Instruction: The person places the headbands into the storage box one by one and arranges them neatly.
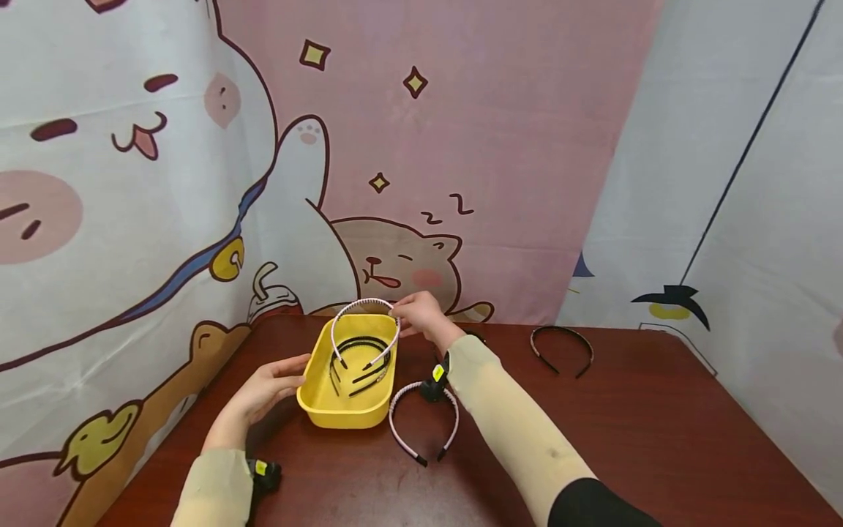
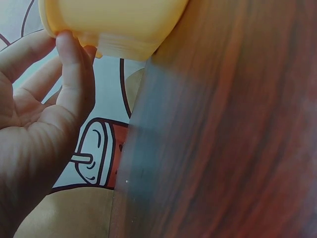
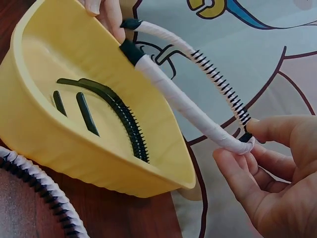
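Note:
My right hand point(image 1: 424, 315) pinches a pale headband point(image 1: 339, 322) at one side of its curve. Dark stitching shows along this headband in the right wrist view, and its black tips hang over a yellow plastic basin point(image 1: 347, 419). Several dark headbands point(image 3: 116, 101) lie inside the basin. At the basin's left side, my left hand point(image 1: 266, 395) touches the rim with its fingertips, the fingers fairly straight. A second pale headband point(image 1: 395, 410) with dark stitching lies on the table, just right of the basin and under my right wrist.
A dark thin headband point(image 1: 532, 337) lies farther right on the brown wooden table point(image 1: 593, 439). Part of a dark thing point(image 1: 476, 337) shows behind my right wrist, mostly hidden. Cartoon-printed cloth point(image 1: 514, 183) hangs along the table's back and sides.

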Demonstrator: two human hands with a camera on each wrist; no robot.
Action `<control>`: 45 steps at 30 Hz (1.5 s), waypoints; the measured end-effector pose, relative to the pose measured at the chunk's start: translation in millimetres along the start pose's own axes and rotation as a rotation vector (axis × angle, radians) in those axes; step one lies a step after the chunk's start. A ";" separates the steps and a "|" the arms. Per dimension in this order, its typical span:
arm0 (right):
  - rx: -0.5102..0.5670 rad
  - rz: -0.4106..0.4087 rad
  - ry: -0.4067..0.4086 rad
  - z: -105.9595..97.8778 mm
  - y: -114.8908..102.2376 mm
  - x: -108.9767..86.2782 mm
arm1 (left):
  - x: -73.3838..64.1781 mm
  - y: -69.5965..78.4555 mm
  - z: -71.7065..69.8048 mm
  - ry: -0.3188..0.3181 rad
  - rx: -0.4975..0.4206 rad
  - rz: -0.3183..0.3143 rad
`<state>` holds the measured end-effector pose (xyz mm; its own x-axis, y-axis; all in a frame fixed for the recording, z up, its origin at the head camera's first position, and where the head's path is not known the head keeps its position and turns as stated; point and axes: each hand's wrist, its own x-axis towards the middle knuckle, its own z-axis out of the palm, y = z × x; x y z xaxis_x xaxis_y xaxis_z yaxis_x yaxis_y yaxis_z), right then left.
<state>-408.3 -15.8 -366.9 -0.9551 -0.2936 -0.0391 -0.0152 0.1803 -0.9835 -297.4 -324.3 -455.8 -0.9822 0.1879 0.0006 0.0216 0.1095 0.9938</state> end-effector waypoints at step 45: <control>0.263 0.077 0.037 57.9 7.7 18.9 | 0.2 0.9 -1.3 -0.011 -0.038 0.009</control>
<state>-409.4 -74.4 -385.5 -0.9608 -0.2529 -0.1134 0.1301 -0.0502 -0.9902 -297.7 -325.5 -454.7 -0.9798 0.2000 0.0089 0.0235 0.0705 0.9972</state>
